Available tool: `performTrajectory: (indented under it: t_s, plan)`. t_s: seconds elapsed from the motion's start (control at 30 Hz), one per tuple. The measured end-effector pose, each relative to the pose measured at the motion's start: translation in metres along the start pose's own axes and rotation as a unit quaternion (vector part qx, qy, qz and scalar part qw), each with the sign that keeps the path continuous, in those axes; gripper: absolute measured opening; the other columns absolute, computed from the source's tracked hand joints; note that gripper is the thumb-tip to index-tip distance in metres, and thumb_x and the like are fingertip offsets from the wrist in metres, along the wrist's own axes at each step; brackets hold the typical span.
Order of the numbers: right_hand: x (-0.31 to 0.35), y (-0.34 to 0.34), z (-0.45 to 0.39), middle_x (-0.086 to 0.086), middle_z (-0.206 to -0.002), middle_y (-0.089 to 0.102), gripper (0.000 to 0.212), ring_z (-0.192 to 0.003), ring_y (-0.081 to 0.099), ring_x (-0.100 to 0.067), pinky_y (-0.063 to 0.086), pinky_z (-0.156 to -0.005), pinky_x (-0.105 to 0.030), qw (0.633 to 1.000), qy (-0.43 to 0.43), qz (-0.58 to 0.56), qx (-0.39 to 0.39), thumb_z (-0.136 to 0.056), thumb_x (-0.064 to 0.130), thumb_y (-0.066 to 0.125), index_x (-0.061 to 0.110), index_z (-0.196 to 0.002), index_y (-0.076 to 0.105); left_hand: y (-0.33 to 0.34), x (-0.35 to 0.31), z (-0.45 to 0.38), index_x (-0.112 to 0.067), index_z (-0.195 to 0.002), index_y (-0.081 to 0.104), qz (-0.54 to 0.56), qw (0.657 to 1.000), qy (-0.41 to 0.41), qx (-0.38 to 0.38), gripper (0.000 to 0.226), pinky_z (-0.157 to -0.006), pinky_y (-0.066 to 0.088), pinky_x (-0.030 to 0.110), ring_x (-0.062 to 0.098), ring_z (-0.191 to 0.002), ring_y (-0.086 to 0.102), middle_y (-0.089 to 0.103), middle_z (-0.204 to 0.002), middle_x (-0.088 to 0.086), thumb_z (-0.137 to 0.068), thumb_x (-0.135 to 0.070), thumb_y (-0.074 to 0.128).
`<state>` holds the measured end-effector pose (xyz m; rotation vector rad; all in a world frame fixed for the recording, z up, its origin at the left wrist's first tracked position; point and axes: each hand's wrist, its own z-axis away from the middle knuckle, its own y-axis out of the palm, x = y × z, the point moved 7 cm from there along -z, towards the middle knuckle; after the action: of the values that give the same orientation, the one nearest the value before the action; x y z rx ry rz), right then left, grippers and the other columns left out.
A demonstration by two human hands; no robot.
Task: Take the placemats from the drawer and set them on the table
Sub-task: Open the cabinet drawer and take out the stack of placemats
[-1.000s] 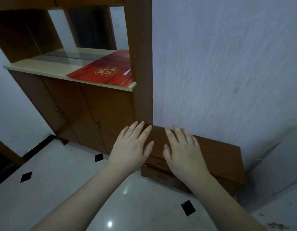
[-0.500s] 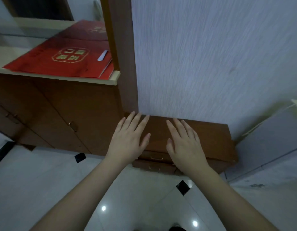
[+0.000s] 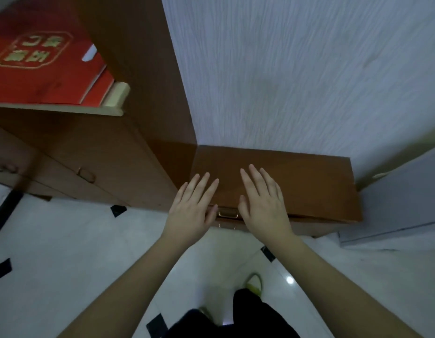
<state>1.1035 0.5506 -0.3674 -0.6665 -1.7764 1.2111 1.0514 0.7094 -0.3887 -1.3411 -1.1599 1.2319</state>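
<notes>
The person is wearing no sleeves: forearms bare to the left hand [image 3: 190, 211] and right hand [image 3: 262, 203]. Dark trousers [image 3: 248, 315] and a yellow-green slipper [image 3: 254, 284] are showing below.

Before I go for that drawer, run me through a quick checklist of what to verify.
1. Left hand free, fingers straight: ok.
2. Right hand free, fingers straight: ok.
3. Top drawer handle in sight between the hands: ok.
4. A hand gripping the handle: not ok, neither one holds it.
5. Drawer open: not ok, it sits shut under the low cabinet top.
6. Placemats inside: cannot tell, nothing of the drawer's inside shows.
</notes>
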Motion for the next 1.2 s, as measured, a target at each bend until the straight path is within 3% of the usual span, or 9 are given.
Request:
performTrajectory:
  t_s: [0.17, 0.43, 0.67, 0.83, 0.9, 1.2]
  plan:
    - [-0.015, 0.057, -0.014, -0.005, -0.158, 0.029, 0.057, -0.145, 0.024, -0.024, 0.024, -0.117, -0.045, 0.998, 0.017, -0.031, 0.043, -0.097, 0.032, 0.04, 0.019, -0.151, 0.031, 0.048, 0.008, -0.011, -0.024, -0.156, 0.027, -0.005, 0.999, 0.003, 0.044, 0.059, -0.121, 0.011, 0.04, 0.023, -0.151, 0.02, 0.026, -0.163, 0.001, -0.102, -0.046, 0.035]
    - [-0.039, 0.187, -0.004, -0.005, -0.153, 0.037, 0.065, -0.142, 0.031, -0.023, 0.028, -0.116, -0.044, 0.992, 0.068, -0.024, 0.101, -0.092, 0.026, 0.049, 0.015, -0.152, 0.027, 0.172, 0.049, -0.042, -0.015, -0.155, 0.032, -0.001, 0.996, 0.035, 0.084, 0.062, -0.12, 0.025, 0.047, 0.028, -0.149, 0.027, 0.031, -0.161, 0.007, -0.1, -0.042, 0.041]
    - [-0.063, 0.352, 0.009, -0.01, -0.139, 0.053, 0.057, -0.133, 0.045, -0.027, 0.027, -0.114, -0.042, 0.978, 0.094, -0.012, 0.186, -0.089, 0.023, 0.054, 0.008, -0.143, 0.044, 0.294, 0.084, -0.045, -0.014, -0.153, 0.037, -0.002, 0.993, 0.057, 0.105, 0.06, -0.118, 0.024, 0.045, 0.028, -0.147, 0.032, 0.036, -0.159, 0.009, -0.098, -0.039, 0.038]
    - [-0.095, 0.441, 0.009, -0.011, -0.147, 0.044, 0.061, -0.139, 0.037, -0.029, 0.024, -0.116, -0.044, 0.964, 0.115, -0.014, 0.24, -0.091, 0.024, 0.053, 0.006, -0.147, 0.036, 0.363, 0.107, -0.03, -0.015, -0.153, 0.036, 0.0, 0.991, 0.059, 0.121, 0.061, -0.118, 0.022, 0.042, 0.028, -0.146, 0.034, 0.036, -0.159, 0.009, -0.096, -0.037, 0.039]
    - [-0.111, 0.465, 0.012, -0.01, -0.153, 0.035, 0.063, -0.144, 0.027, -0.027, 0.017, -0.118, -0.042, 0.957, 0.13, -0.007, 0.261, -0.094, 0.027, 0.049, 0.008, -0.151, 0.028, 0.379, 0.112, -0.024, -0.014, -0.153, 0.035, 0.003, 0.991, 0.067, 0.118, 0.062, -0.119, 0.022, 0.04, 0.025, -0.145, 0.035, 0.038, -0.157, 0.009, -0.095, -0.035, 0.04]
    - [-0.141, 0.528, 0.011, -0.002, -0.162, 0.01, 0.067, -0.149, 0.008, -0.021, 0.004, -0.12, -0.041, 0.911, 0.168, 0.044, 0.375, -0.099, 0.037, 0.038, 0.015, -0.155, 0.008, 0.429, 0.115, -0.021, -0.013, -0.152, 0.037, 0.001, 0.988, 0.072, 0.136, 0.062, -0.118, 0.025, 0.042, 0.027, -0.144, 0.038, 0.041, -0.155, 0.01, -0.094, -0.035, 0.037]
